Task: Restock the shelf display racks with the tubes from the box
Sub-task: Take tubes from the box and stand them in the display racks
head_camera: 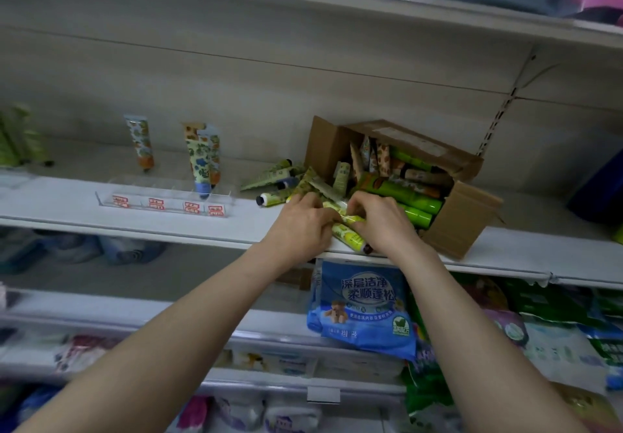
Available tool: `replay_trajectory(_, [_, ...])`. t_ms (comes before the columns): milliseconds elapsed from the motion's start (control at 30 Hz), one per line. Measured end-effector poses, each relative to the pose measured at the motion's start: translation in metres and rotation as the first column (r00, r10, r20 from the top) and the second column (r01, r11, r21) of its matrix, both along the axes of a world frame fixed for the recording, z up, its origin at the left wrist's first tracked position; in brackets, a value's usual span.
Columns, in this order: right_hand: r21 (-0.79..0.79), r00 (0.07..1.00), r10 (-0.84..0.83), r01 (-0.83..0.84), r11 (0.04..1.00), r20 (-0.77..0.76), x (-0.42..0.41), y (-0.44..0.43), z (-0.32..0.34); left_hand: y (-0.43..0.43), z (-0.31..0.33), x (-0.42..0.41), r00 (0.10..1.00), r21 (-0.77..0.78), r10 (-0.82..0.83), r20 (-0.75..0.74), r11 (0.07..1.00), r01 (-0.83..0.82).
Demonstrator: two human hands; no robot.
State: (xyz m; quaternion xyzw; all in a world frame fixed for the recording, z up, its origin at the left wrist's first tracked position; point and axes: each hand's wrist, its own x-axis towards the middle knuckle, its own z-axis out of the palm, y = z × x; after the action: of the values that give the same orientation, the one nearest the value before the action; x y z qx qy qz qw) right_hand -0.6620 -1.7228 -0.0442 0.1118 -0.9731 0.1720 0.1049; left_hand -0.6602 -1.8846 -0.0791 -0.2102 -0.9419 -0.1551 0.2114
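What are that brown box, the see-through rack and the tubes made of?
The box looks like matte brown cardboard: creased, folded flaps. The rack seems clear hard plastic, perhaps acrylic: the shelf shows through and its edges glint. The tubes look like soft glossy printed plastic, with highlights along the green ones; laminate is possible.

On my feed, left hand (303,227) and right hand (381,223) meet at the front edge of the shelf (67,206), fingers (367,201) curled on yellow tubes (349,235). The open box (468,216) lies tipped just behind them. Left of it, a clear rack (161,201) holds upright tubes (199,162).
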Motion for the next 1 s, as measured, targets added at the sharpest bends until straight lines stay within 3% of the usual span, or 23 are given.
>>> replay_trajectory(167, [0.033, 1.0, 0.016, -0.016, 0.999, -0.014, -0.006, 0.01, -0.001, -0.003, 0.0, -0.008, 0.997, -0.028, -0.071, 0.041, 0.997, 0.072])
replay_trajectory(300, [0.074, 1.0, -0.005, 0.006, 0.997, -0.023, -0.012, 0.011, -0.002, -0.009, 0.004, -0.01, 0.997, -0.123, -0.017, 0.075, 0.992, 0.026])
replay_trajectory(400, [-0.014, 1.0, -0.015, 0.015, 1.0, -0.027, -0.015, 0.008, 0.001, -0.017, 0.007, -0.013, 0.993, -0.152, 0.055, 0.106, 0.988, -0.038])
replay_trajectory(500, [-0.12, 1.0, -0.024, 0.023, 0.992, -0.007, -0.016, 0.006, 0.004, -0.022, 0.005, -0.018, 0.998, -0.175, 0.063, 0.016, 0.983, -0.059])
replay_trajectory(600, [-0.214, 1.0, -0.014, 0.01, 0.977, -0.013, -0.018, 0.006, 0.004, -0.025, 0.008, -0.017, 0.999, 0.003, 0.04, -0.009, 0.999, -0.04])
replay_trajectory(767, [-0.326, 0.997, 0.025, -0.049, 0.944, -0.079, -0.023, 0.003, 0.008, -0.027, 0.02, -0.016, 0.993, 0.273, 0.07, 0.095, 0.957, -0.094])
replay_trajectory(900, [-0.404, 0.998, 0.045, -0.062, 0.912, -0.051, -0.026, 0.0, 0.01, -0.029, 0.029, -0.013, 0.974, 0.598, 0.043, 0.223, 0.783, -0.172])
replay_trajectory(1000, [-0.44, 0.996, 0.072, -0.089, 0.894, -0.055, -0.027, -0.005, 0.009, -0.032, 0.034, -0.012, 0.959, 0.723, 0.009, 0.282, 0.655, -0.219])
